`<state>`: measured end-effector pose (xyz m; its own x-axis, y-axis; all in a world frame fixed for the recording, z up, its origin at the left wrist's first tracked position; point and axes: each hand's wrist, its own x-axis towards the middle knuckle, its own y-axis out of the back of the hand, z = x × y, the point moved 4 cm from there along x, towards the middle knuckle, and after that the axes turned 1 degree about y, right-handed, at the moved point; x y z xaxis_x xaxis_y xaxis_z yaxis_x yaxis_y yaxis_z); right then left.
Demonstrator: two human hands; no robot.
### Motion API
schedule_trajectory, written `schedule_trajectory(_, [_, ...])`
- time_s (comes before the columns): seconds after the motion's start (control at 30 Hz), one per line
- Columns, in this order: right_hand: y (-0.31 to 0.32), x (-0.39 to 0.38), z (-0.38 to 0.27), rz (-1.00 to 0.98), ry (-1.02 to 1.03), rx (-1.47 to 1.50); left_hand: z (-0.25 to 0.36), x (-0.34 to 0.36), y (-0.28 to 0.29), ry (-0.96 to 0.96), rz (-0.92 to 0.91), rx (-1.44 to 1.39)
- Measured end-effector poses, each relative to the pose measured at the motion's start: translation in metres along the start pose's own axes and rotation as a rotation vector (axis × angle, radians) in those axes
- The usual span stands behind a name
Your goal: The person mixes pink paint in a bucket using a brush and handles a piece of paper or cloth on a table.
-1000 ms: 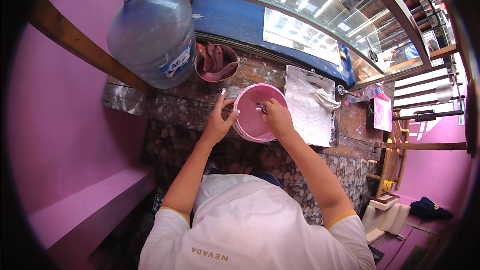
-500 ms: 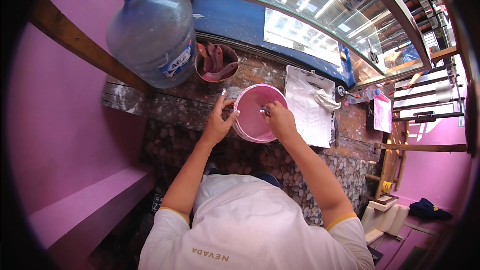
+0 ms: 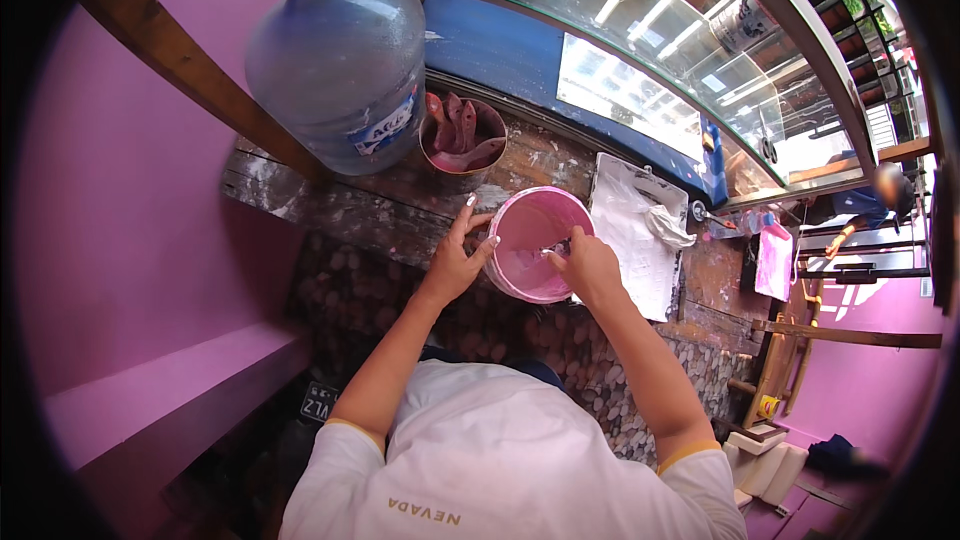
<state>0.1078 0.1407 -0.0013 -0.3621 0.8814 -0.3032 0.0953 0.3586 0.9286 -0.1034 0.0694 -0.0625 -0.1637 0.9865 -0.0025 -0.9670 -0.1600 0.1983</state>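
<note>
The pink bucket (image 3: 537, 204) is standing at the near edge of the wooden counter (image 3: 370, 220), pink paint (image 3: 522, 262) showing inside. At its 9 o'clock, the left hand (image 3: 456, 265) is steadying the rim, fingers spreading apart and thumb touching. At 4 o'clock, the right hand (image 3: 594, 268) is reaching over the rim, its fingers clamping together on a small thing too hidden to name. From the bucket, a white-coated tray (image 3: 635, 275) is lying at 3 o'clock, a pot (image 3: 460, 162) is sitting at 11, and a big jug (image 3: 335, 70) is standing at 10.
</note>
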Motion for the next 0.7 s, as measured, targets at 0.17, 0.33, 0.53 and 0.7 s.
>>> schedule_trajectory(0.17, [0.033,0.017,-0.001,0.046,0.099,-0.131,-0.021,-0.014,-0.001,0.084,0.036,-0.281])
schedule_trajectory(0.33, [0.054,0.107,-0.084,0.204,0.534,0.123,-0.033,-0.041,0.019,0.199,0.157,-0.213])
schedule_trajectory(0.53, [-0.048,0.225,-0.145,-0.144,0.847,-0.243,-0.042,-0.089,0.042,0.264,0.384,-0.266])
schedule_trajectory(0.7, [-0.083,0.241,-0.169,-0.108,1.102,-0.488,-0.054,-0.138,0.049,0.34,0.591,-0.327])
